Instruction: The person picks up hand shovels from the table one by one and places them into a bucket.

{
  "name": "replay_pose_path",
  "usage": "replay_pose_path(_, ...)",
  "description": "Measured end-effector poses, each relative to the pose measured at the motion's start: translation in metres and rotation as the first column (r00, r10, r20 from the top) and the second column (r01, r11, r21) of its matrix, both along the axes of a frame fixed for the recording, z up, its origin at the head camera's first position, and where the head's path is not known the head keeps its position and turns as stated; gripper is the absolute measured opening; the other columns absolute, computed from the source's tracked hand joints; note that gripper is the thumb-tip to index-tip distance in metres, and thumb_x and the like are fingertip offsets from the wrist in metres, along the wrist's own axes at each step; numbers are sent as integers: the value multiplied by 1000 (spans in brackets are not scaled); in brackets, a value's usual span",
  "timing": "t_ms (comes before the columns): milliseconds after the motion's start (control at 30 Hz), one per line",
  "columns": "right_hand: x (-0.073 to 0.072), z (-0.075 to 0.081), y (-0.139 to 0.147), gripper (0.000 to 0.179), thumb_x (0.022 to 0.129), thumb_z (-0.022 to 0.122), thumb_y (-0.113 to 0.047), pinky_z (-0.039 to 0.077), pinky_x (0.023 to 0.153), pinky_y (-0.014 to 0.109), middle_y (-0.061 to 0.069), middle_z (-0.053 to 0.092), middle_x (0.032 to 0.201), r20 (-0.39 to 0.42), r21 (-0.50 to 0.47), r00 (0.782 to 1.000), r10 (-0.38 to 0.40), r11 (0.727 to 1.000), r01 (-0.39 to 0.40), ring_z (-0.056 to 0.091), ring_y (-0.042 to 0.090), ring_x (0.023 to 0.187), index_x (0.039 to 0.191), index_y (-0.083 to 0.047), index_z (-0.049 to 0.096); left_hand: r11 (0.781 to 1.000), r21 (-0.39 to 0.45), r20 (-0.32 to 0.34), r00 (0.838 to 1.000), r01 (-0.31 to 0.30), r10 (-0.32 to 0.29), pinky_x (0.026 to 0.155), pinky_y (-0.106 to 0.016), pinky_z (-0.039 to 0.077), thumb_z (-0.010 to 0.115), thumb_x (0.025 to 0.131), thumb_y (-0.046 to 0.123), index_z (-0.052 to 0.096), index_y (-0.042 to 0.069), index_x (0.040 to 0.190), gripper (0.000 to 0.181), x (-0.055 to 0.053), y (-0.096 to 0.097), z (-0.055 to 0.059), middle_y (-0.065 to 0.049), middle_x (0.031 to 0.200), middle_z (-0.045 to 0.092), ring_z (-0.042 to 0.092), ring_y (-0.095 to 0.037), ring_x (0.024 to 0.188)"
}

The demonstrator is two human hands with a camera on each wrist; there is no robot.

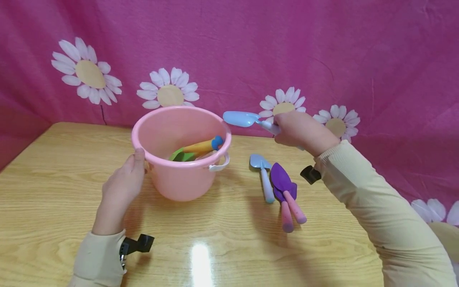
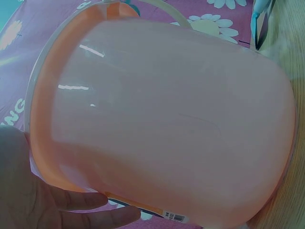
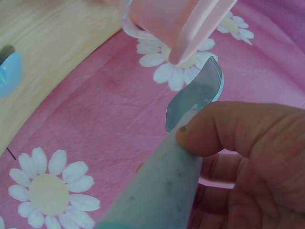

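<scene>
Noted on bench [image 1: 64, 191], right of bucket [image 1: 181, 181]: small blue spade [image 1: 265, 181], overlapping purple trowels [image 1: 281, 179]. Found partly hidden by bucket's near wall: green and orange toys [image 1: 199, 148]. Noted behind: wrinkled, daisy-printed magenta cloth [image 1: 233, 52]. Holds blue scoop [image 1: 251, 119] raised just beside rim, with right hand [image 1: 303, 129] fingers wrapped round tapered handle. Grips smooth, round, pink plastic rim with left hand [image 1: 123, 181].

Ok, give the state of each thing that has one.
Pink bucket: upright, partly filled
Bucket handle: lowered
Yellow toy: inside bucket, tilted
Green item: inside bucket
Raised blue shovel: held
Lower blue shovel: lying on table
Two purple shovels: overlapping on table
Left hand: gripping bucket rim
Right hand: gripping raised blue shovel
</scene>
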State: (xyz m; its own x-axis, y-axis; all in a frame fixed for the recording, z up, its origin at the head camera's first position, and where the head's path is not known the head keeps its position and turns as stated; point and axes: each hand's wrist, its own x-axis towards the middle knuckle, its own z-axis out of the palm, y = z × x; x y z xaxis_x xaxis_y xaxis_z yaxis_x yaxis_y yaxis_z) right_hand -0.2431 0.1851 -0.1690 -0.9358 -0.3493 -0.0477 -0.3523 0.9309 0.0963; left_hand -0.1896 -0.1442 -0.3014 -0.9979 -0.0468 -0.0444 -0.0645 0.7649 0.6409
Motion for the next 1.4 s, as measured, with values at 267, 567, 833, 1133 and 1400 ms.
replay_pose_path(267,-1,4,-13,5,68,57,1,40,56,34,6,42,59,-110,76,982,156,986,-148,41,23,62,65,-2,54,1000,3,12,1000,-5,5,82,-65,29,-10,88,55,29,-1,135,83,0,0,1,-27,125,45,35,-51,115)
replay_pose_path(567,-5,7,-33,4,71,59,-5,37,52,36,3,47,58,-86,155,988,130,981,-116,46,20,53,75,-5,57,1000,3,13,1000,-4,4,83,-65,28,-10,88,55,30,0,134,83,-1,-3,0,-27,127,43,33,-51,117)
replay_pose_path(833,-1,5,-59,6,76,58,-5,42,58,32,5,52,69,-5,130,998,58,990,-56,49,20,64,83,-6,58,1000,2,15,1000,-10,10,84,-65,26,-10,88,55,33,0,132,82,-1,-4,-1,-29,133,35,30,-51,118)
replay_pose_path(1133,-1,-4,-84,5,80,61,-8,45,63,33,5,56,74,27,159,996,87,983,-90,51,22,68,86,-7,60,1000,0,-4,1000,-1,1,83,-64,28,-10,89,54,37,0,128,81,-1,-2,0,-25,122,48,36,-49,115)
replay_pose_path(1400,-1,-12,-104,14,87,56,-21,49,63,37,4,57,78,43,264,996,82,960,-91,52,19,69,87,-8,60,1000,-5,-9,1000,-3,3,83,-64,30,-10,89,54,37,0,128,82,-1,0,1,-24,121,50,38,-49,114)
